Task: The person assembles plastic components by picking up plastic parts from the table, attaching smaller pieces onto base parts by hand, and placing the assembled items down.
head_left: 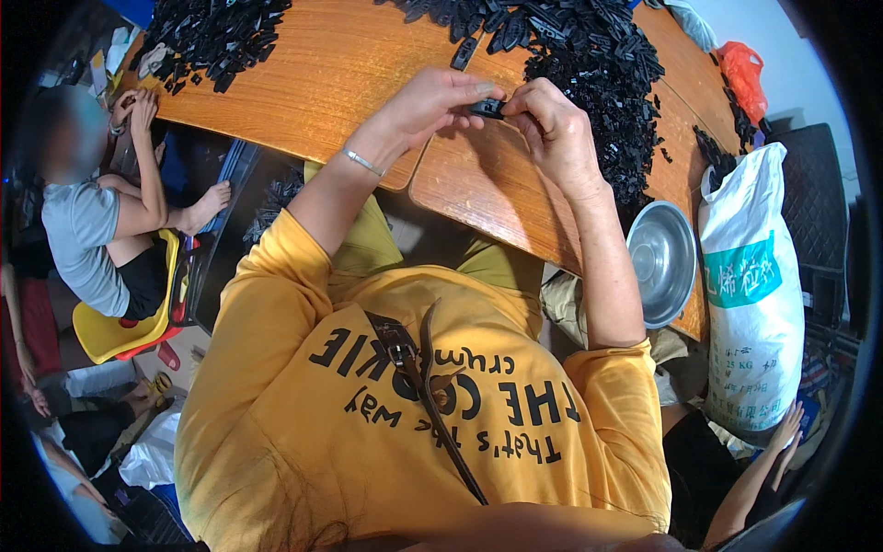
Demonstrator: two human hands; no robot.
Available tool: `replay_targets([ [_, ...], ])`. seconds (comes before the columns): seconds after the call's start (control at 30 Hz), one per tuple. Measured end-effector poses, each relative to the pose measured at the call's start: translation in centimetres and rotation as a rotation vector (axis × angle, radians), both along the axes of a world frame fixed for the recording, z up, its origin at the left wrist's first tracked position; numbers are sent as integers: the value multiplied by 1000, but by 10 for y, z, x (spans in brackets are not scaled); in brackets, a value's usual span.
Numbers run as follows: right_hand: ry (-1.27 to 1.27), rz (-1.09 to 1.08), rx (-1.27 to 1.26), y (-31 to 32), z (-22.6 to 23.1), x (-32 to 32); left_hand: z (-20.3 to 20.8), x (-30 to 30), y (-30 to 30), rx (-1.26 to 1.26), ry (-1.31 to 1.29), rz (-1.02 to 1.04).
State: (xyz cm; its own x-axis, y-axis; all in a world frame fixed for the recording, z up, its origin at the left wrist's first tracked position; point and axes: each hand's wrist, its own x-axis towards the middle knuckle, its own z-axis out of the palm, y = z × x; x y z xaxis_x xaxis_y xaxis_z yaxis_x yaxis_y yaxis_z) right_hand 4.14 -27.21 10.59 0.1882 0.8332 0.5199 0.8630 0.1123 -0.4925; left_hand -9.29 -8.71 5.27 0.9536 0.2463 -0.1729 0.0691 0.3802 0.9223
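Note:
Above the near part of the wooden table, both my hands meet at a small black plastic part (487, 109). My left hand (440, 103) grips it from the left between thumb and fingers. From the right, the pinched fingertips of my right hand (544, 118) press at its other end; whether they hold a second small piece is hidden. A similar black part (464, 53) lies on the table just beyond my hands. Past my right hand spreads a large pile of small black parts (593, 87), with larger black pieces heaped at the far side.
Another black heap (216, 41) covers the table's far left. A metal basin (662, 265) and a tall white sack (752, 294) stand at my right. A red plastic bag (741, 81) sits at the far right. A co-worker sits on a yellow chair (120, 327) at left.

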Motion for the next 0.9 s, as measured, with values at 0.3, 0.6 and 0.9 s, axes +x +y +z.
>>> replay_targets([
  [0.3, 345, -264, -231, 2, -27, -18, -2, -21, -31, 241, -96, 115],
  [0.6, 646, -233, -265, 6, -64, -35, -16, -39, -36, 341, -145, 126],
  [0.9, 662, -56, -371, 14, -82, -55, 1, -139, 3, 545, 191, 130],
])
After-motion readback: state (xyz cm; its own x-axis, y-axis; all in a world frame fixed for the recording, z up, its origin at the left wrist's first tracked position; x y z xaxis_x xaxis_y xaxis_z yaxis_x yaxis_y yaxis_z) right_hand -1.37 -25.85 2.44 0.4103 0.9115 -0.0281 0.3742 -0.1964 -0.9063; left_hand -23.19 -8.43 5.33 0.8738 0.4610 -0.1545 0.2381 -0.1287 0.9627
